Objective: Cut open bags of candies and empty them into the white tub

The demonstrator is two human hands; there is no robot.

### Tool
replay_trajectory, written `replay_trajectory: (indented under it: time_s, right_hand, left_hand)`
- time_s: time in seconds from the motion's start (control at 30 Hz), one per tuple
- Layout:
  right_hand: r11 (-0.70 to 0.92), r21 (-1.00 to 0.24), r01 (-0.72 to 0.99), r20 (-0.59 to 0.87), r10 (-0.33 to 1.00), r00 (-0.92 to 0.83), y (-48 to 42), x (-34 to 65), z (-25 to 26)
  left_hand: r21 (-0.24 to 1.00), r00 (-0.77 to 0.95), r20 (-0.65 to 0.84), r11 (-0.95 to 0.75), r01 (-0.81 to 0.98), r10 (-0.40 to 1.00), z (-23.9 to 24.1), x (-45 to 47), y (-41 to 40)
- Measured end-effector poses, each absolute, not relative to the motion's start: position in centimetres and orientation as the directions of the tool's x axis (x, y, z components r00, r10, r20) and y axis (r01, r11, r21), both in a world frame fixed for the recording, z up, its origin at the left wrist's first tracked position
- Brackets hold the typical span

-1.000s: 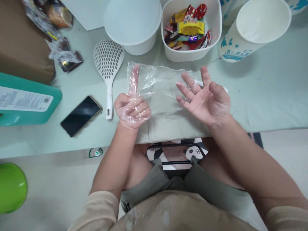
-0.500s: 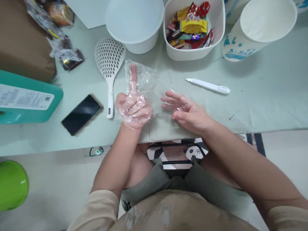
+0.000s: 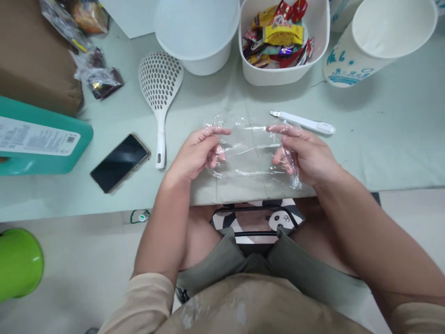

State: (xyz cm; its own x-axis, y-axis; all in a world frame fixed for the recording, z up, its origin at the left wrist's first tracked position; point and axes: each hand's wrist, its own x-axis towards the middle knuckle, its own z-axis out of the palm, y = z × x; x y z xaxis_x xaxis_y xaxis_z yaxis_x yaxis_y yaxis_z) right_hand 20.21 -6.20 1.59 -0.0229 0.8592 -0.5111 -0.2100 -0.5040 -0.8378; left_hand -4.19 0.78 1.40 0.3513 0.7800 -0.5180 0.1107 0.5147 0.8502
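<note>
A clear plastic bag (image 3: 250, 148) is stretched between my two hands just above the near edge of the pale green table (image 3: 382, 139). My left hand (image 3: 196, 155) grips the bag's left side with the fingers curled and the forefinger pointing right. On the other side my right hand (image 3: 306, 153) pinches the bag's right side, with film wrapped round its fingers. Both hands are palm down, about a hand's width apart.
A white utility knife (image 3: 302, 123) lies just beyond my right hand. A white slotted scoop (image 3: 160, 88), a black phone (image 3: 120, 162) and a teal box (image 3: 38, 146) lie to the left. Behind stand a white bowl (image 3: 198, 32), a tub of wrapped sweets (image 3: 283, 41) and a paper cup (image 3: 378, 41).
My left hand has come out of the bag, which it wore with one finger raised. Both hands now hold the bag by its sides and stretch it between them.
</note>
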Motion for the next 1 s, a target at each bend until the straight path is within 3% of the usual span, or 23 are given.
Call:
replay_trajectory:
  time_s: [0.1,0.47,0.57,0.63,0.77,0.9,1.0]
  right_hand:
    - [-0.481,-0.862,-0.159,-0.487,0.873,-0.002,-6.3,21.1,1.4]
    - [-0.285,-0.949,-0.138,-0.279,0.958,-0.063,-7.2,23.1,0.5]
    - [-0.139,-0.987,-0.079,-0.128,0.983,-0.129,-7.5,23.7,0.3]
    - [0.046,-0.997,0.061,0.033,0.979,-0.202,-7.5,24.1,0.2]
    - [0.361,-0.824,0.436,0.245,0.922,-0.3,-7.5,24.7,0.1]
    - [0.439,-0.747,0.499,0.322,0.896,-0.306,-7.8,24.3,-0.1]
    - [0.417,-0.707,0.571,0.382,0.905,-0.188,-7.8,23.5,-0.3]
  left_hand:
    - [0.87,0.298,-0.492,0.469,0.151,0.818,1.3,-4.3,0.9]
    - [0.947,0.31,-0.294,0.319,-0.033,0.904,1.1,-4.9,1.0]
    - [0.951,0.32,-0.264,0.3,-0.069,0.91,0.8,-5.0,1.0]
    - [0.951,0.328,-0.266,0.303,-0.067,0.906,0.6,-5.1,1.0]
    - [0.982,0.359,-0.162,0.186,-0.033,0.919,-0.5,-5.4,1.1]
    - [0.999,0.306,0.024,-0.015,-0.032,0.952,-1.6,-5.2,1.3]
    - [0.991,0.215,0.122,-0.132,0.035,0.969,-1.9,-4.5,1.4]
